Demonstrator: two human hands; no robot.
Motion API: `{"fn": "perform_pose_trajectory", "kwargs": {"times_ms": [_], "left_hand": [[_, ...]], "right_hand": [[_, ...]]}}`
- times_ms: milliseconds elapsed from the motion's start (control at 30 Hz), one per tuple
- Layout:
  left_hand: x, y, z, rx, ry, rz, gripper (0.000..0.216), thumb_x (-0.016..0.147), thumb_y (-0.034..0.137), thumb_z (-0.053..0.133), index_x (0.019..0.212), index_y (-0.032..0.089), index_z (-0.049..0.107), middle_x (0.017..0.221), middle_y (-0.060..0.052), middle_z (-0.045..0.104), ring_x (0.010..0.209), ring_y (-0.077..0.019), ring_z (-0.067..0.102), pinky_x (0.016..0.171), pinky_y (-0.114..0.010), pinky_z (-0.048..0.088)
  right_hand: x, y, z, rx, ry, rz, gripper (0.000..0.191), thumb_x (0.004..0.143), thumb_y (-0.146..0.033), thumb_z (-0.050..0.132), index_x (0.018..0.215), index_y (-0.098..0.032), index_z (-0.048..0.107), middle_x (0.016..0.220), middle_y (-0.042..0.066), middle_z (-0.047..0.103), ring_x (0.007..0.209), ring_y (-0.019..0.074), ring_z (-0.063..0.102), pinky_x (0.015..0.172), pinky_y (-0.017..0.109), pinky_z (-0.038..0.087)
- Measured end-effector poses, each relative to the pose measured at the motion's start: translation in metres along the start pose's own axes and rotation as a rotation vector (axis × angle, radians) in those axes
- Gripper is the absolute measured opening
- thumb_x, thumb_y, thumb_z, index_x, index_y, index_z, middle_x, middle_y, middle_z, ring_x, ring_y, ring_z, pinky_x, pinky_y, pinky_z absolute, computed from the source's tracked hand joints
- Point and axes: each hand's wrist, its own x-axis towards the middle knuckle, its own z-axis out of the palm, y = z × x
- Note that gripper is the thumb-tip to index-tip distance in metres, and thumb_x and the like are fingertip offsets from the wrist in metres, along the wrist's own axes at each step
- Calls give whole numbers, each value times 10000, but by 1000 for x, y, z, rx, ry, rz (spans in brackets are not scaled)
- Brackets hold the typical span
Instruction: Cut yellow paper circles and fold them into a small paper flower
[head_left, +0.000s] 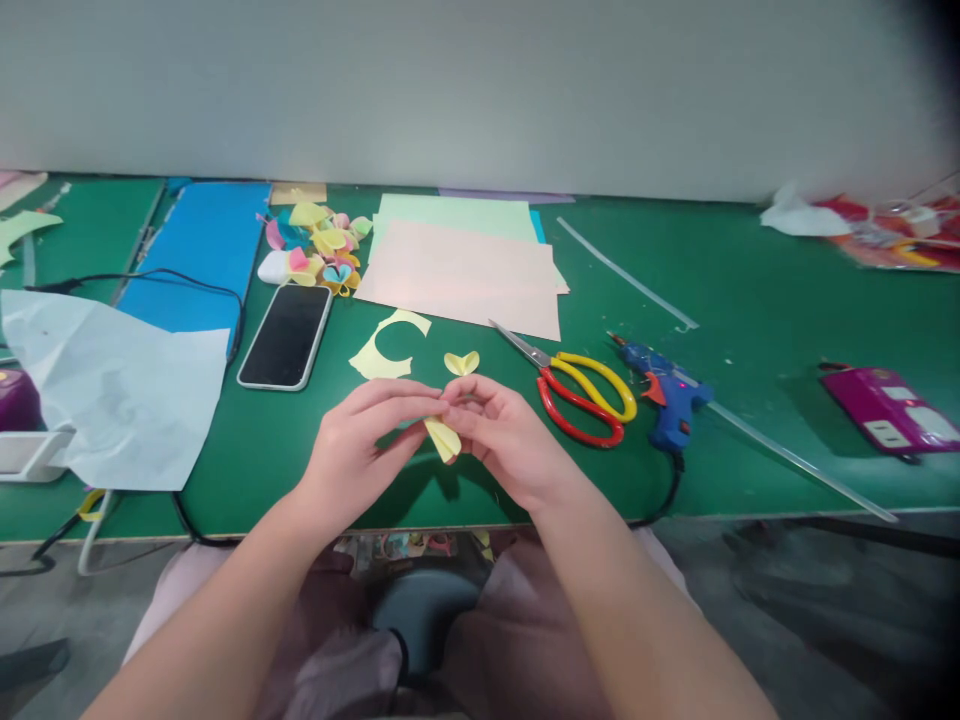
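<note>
Both hands meet over the near middle of the green table (750, 300). My left hand (360, 445) and my right hand (502, 435) pinch a small folded yellow paper piece (443, 438) between their fingertips. Just beyond the hands lie a yellow paper heart (461, 362) and a yellow paper offcut with a round hole cut from it (388, 346). Red-and-yellow scissors (581, 392) rest to the right of my right hand, blades pointing up-left.
A blue glue gun (667, 395) with its cord lies right of the scissors. A phone (286, 335), a pile of coloured paper petals (319, 247), pink and green sheets (465, 270), blue paper (199, 255), a crumpled pale sheet (112, 390) and a magenta box (889, 410) lie around.
</note>
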Motion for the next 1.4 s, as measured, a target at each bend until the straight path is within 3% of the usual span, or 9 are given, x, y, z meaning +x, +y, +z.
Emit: {"fn": "perform_pose_trajectory", "kwargs": {"times_ms": [200, 333, 500, 600, 733, 967, 1200, 1400], "left_hand": [[2, 3, -1, -7, 57, 39, 152, 772, 88, 631, 851, 196, 705, 878, -38, 707, 808, -123, 662, 747, -216, 539], [1, 3, -1, -73, 76, -100, 105, 777, 132, 647, 816, 213, 702, 846, -7, 713, 796, -110, 655, 752, -207, 526], [-1, 1, -1, -224, 172, -408, 31, 754, 243, 685, 774, 226, 702, 774, 21, 710, 706, -111, 641, 681, -210, 528], [-1, 2, 0, -302, 201, -549, 81, 718, 286, 717, 767, 222, 711, 764, 16, 717, 672, -118, 645, 648, -214, 534], [0, 3, 2, -370, 190, -612, 124, 698, 309, 729, 764, 205, 712, 769, 0, 723, 686, -138, 660, 675, -241, 550], [-1, 4, 5, -387, 123, -590, 114, 710, 304, 721, 776, 212, 716, 780, -5, 722, 695, -135, 662, 696, -242, 554], [1, 4, 5, -545, 136, -622, 330, 696, 254, 739, 1019, 222, 680, 711, 22, 658, 672, -96, 623, 678, -211, 545], [1, 5, 4, -517, 117, -599, 305, 713, 259, 726, 1011, 220, 678, 740, 14, 659, 701, -102, 631, 692, -209, 548]], "right_hand": [[-1, 2, 3, 57, -49, 63, 147, 685, -232, 757, 752, -196, 631, 603, -56, 599, 515, 62, 547, 479, 169, 523], [0, 1, 3, -8, 0, 53, 146, 720, -299, 724, 744, -199, 621, 588, -49, 607, 502, 68, 554, 482, 179, 503], [-2, -1, 4, -278, 233, -314, 115, 766, -316, 681, 757, -209, 642, 687, -30, 627, 578, 76, 564, 537, 194, 498], [-6, -1, 5, -469, 252, -485, 36, 773, -258, 672, 781, -227, 656, 771, -17, 639, 635, 97, 579, 571, 226, 509], [-9, 1, 7, -615, 224, -614, 55, 776, -204, 669, 812, -245, 662, 811, -13, 642, 728, 125, 612, 616, 252, 526], [-8, 2, 9, -640, 244, -601, 57, 769, -188, 673, 782, -242, 664, 773, -25, 674, 710, 125, 633, 615, 255, 535], [-9, 1, 9, -537, 256, -518, 34, 775, -237, 658, 807, -241, 667, 813, -12, 693, 703, 133, 653, 581, 248, 531], [-8, 0, 8, -539, 270, -510, 15, 766, -221, 650, 769, -235, 652, 785, -15, 682, 694, 132, 644, 569, 245, 522]]}}
